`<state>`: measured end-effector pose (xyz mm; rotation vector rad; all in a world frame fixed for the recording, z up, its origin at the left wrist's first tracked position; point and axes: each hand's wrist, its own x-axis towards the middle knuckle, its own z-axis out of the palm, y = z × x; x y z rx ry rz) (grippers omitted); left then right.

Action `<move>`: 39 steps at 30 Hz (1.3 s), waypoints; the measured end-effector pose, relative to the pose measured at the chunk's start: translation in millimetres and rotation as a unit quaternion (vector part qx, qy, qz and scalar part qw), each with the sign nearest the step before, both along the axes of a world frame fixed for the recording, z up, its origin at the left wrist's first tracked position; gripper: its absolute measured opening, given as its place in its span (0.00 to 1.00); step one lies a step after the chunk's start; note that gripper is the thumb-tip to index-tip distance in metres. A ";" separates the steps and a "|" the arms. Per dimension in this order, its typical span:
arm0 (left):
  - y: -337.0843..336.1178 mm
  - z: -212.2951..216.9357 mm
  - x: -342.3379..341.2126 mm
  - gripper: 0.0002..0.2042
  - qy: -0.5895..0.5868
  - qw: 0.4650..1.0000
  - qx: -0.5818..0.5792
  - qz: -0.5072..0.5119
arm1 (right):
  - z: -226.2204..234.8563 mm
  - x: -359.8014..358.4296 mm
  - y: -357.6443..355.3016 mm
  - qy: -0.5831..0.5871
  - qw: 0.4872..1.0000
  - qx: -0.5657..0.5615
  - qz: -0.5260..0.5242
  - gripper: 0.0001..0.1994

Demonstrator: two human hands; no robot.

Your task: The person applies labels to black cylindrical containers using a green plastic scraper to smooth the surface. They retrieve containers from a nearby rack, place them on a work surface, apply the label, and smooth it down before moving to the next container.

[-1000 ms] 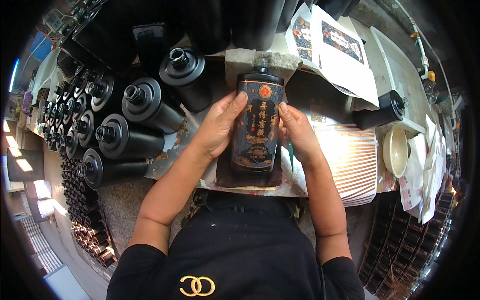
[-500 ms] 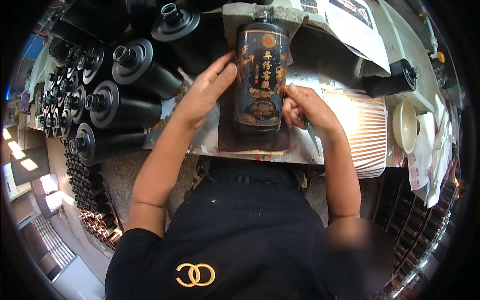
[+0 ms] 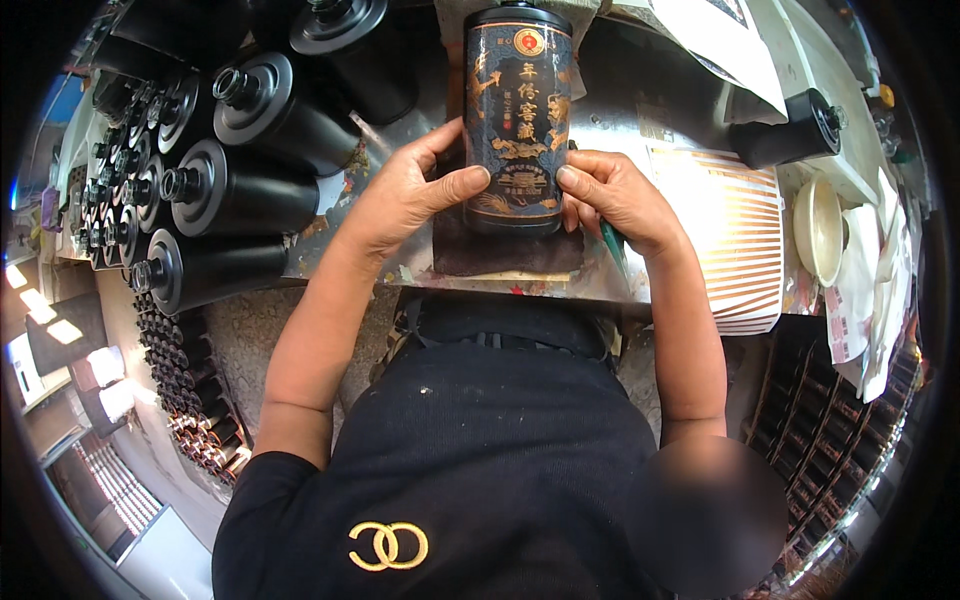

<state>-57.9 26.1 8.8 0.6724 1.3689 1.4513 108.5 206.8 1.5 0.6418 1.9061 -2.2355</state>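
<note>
A black bottle (image 3: 518, 125) with gold and orange decoration and a round orange emblem lies with its neck pointing away from me, over a dark cloth (image 3: 480, 252). My left hand (image 3: 420, 190) grips its left side, thumb on the front face near the base. From the right, my right hand (image 3: 618, 200) holds the bottle too, its thumb pressed on the lower right edge. A thin pointed green tool (image 3: 612, 240) sticks out below the right hand's curled fingers. Those fingers are partly hidden, as are the left fingers behind the bottle.
Plain black bottles (image 3: 215, 190) crowd the left of the table. On the right lie a striped gold-and-white sheet (image 3: 735, 240), another black bottle (image 3: 790, 130) and a cream bowl (image 3: 818, 230). Racks of dark bottles (image 3: 840, 440) stand low at right. Papers (image 3: 720, 50) lie at the back.
My left thumb has come down onto the bottle's front, and my right thumb now presses its lower right edge. The whole scene sits slightly higher in view.
</note>
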 end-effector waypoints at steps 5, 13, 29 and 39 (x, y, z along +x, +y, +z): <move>-1.5 -3.8 -1.6 0.41 -0.015 1.000 -0.006 0.002 | 0.4 0.0 -2.2 0.016 1.000 -0.009 -0.011 0.18; -1.0 -2.5 -3.9 0.41 -0.043 0.999 -0.005 -0.014 | 5.9 1.6 -4.8 0.015 1.000 -0.004 -0.012 0.18; -0.9 -3.1 -10.1 0.37 -0.050 0.998 -0.006 -0.035 | 8.8 0.5 -4.8 0.022 1.000 -0.001 -0.011 0.19; 7.1 -2.0 -19.3 0.30 -0.092 0.994 0.009 -0.051 | 8.2 -8.4 -1.0 0.032 0.993 -0.072 -0.086 0.25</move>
